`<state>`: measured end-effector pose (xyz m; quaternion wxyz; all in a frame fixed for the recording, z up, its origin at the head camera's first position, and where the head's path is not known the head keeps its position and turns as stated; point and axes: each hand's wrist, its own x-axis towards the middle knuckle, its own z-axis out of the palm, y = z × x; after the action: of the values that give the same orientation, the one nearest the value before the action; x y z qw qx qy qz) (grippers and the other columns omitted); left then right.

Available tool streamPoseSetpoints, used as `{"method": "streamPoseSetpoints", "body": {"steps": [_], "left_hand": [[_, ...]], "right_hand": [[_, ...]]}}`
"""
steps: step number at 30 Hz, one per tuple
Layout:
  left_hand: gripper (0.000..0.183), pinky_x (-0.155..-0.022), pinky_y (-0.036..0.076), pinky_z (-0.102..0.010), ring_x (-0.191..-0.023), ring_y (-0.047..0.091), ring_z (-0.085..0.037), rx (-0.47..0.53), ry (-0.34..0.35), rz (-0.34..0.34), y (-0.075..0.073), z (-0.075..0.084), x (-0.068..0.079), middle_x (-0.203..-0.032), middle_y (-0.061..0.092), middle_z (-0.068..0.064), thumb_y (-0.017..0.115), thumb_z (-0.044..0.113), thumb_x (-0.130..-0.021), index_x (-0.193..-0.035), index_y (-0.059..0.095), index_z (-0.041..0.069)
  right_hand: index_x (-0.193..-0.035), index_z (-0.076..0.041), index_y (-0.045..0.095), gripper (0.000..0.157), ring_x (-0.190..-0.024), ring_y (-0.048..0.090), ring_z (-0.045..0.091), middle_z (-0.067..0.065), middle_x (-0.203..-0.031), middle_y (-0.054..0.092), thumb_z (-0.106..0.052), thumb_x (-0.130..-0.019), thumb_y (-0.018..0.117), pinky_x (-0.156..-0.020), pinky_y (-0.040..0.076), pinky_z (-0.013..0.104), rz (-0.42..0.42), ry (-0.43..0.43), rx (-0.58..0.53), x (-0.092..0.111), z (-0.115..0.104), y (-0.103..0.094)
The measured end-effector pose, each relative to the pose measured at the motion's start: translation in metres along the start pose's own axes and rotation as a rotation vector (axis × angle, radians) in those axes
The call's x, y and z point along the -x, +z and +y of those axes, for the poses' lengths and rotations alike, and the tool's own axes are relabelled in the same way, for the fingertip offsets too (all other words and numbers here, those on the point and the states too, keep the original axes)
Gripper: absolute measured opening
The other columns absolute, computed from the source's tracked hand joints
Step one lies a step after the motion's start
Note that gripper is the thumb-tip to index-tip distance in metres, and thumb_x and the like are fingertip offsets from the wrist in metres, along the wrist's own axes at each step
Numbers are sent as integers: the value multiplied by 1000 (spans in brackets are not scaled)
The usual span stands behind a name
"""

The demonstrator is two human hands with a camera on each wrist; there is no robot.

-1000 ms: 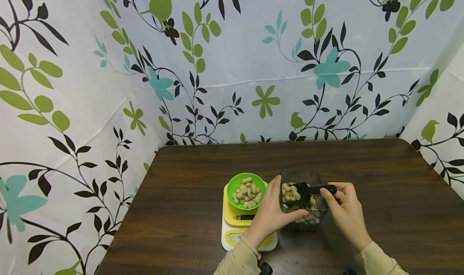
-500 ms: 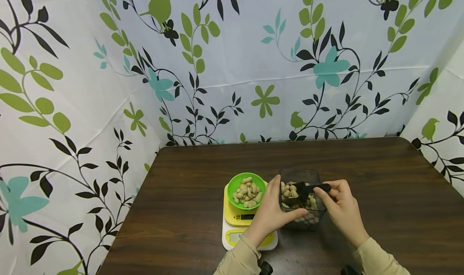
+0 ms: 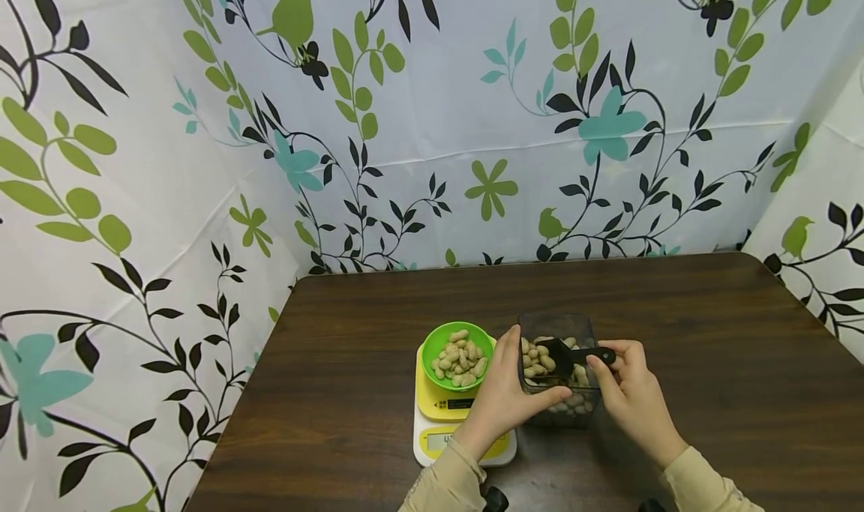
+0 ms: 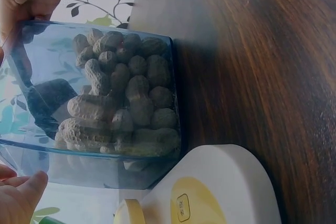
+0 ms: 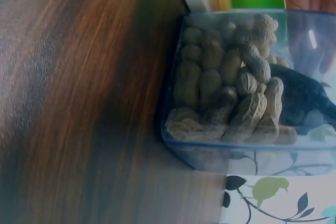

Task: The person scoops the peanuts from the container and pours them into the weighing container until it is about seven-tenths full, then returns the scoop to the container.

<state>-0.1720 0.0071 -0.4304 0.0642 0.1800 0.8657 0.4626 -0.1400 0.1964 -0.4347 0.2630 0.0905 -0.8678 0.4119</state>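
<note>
In the head view, my left hand (image 3: pixel 502 403) grips the near left corner of a clear plastic container (image 3: pixel 555 323), thumb along the front and fingers along the left wall. Unshelled peanuts (image 3: pixel 538 360) lie inside it. My right hand (image 3: pixel 637 399) pinches the handle of a black scoop (image 3: pixel 559 354) over the container's right rim; its head is down among the nuts. Through the wall, the right wrist view shows the scoop head (image 5: pixel 296 95) beside the peanuts (image 5: pixel 252 114). The left wrist view shows the peanuts (image 4: pixel 139 93) reaching the container's bottom.
Left of the container stands a yellow and white kitchen scale (image 3: pixel 432 403), bearing a green bowl (image 3: pixel 432 341) with several peanuts. Its display (image 3: pixel 439 441) is partly legible. The dark wooden table (image 3: pixel 337 362) ends at a patterned cloth (image 3: pixel 418 122) behind and on both sides.
My right hand has shifted the scoop handle slightly left, with the scoop head still among the peanuts. The scale's display reads differently. My left hand keeps its hold on the container.
</note>
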Motion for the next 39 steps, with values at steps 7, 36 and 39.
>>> {"method": "streamPoseSetpoints", "body": {"steps": [7, 36, 39], "left_hand": [[105, -105, 36, -53, -141, 27, -27, 3, -7, 1, 0, -1, 0, -156, 16, -6, 68, 59, -74, -152, 8, 23], [102, -105, 36, -53, -142, 26, -26, 27, -3, -19, 0, -2, 0, -157, 14, -3, 69, 57, -75, -151, 5, 30], [102, -105, 36, -53, -142, 26, -26, 31, -5, -19, -1, -2, 0, -157, 14, -4, 69, 58, -75, -151, 6, 29]], "right_hand": [[-115, 7, 42, 30, -44, 29, -1, 0, -58, 52, -2, -91, 57, -40, 28, 17, 18, 42, -30, -1, -5, 1], [-111, -16, 38, 22, -92, 55, -6, -19, -84, 65, -18, -95, 53, -81, 33, 10, 82, 518, -588, -6, -2, -18], [-111, -16, 37, 24, -89, 55, -4, -16, -82, 68, -17, -95, 54, -81, 32, 12, 111, 526, -674, -4, -2, -20]]}}
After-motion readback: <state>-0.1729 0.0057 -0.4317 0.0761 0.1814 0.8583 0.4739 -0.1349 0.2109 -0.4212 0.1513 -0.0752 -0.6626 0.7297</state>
